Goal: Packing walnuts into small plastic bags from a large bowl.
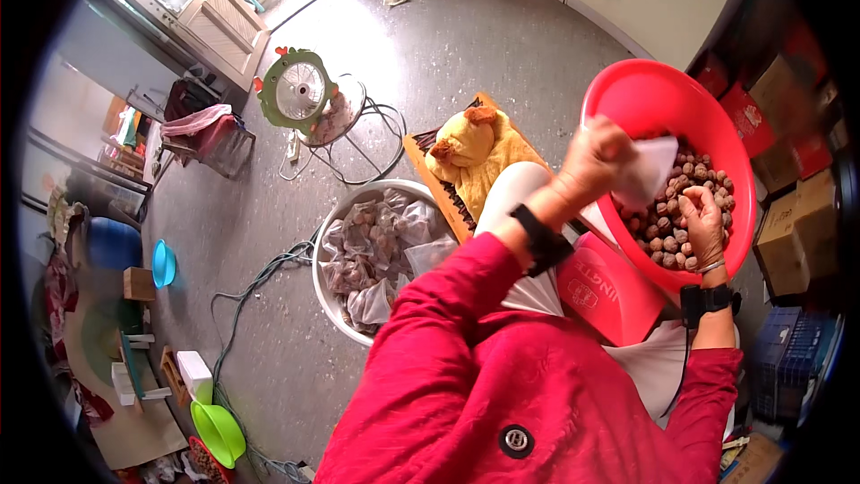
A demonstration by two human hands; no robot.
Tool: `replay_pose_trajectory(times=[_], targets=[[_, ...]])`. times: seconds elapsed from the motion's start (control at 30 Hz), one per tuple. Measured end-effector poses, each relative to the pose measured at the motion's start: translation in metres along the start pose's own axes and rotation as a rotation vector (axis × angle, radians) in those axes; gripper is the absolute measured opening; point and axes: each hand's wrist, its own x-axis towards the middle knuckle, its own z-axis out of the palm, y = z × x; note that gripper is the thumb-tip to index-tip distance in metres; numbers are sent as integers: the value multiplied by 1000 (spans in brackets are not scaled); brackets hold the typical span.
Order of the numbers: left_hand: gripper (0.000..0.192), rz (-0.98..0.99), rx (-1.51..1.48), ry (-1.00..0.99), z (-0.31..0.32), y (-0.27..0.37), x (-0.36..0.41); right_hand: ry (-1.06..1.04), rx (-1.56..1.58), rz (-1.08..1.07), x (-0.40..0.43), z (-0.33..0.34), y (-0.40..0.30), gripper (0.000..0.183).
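Note:
My left hand (594, 151) grips a small translucent white bag (646, 171) over a large red plastic basin (641, 91); both are blurred by motion. Brown walnuts (665, 242) in their shells fill the basin's lower part. Low over them, at the basin's near right side, is my right hand (704, 225) with its fingers curled in; whether a walnut is inside them cannot be made out. To the left on the floor, a white tub (326, 302) holds many filled translucent bags (366, 235).
A yellow plush cushion (470, 148) lies on a wooden seat (420, 148) between tub and basin. Beyond are a green cartoon-shaped fan (302, 91) and looped cables (262, 275) on the floor. Cardboard boxes (799, 235) and a blue plastic crate (793, 356) stand at right.

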Motion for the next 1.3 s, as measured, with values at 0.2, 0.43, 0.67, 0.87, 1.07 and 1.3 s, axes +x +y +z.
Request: replay_pose_trajectory(times=[0.2, 0.43, 0.67, 0.87, 1.07, 1.3], targets=[[10, -470, -559, 194, -151, 27, 2, 21, -99, -44, -1, -7, 6, 10], [12, -766, 96, 438, -285, 6, -98, 10, -107, -7, -5, -7, 3, 4], [11, -990, 295, 663, -335, -27, -240, 18, -171, 50, -5, -7, 11, 5], [16, -1162, -130, 1040, -320, -14, -281, 9, -199, 132, -7, -13, 28, 5], [20, -1562, -380, 991, -302, -44, -404, 7, -254, 175, -5, -12, 30, 4], [23, -1745, -430, 967, -297, -46, -439, 7, -238, 181, -7, -8, 29, 3]])
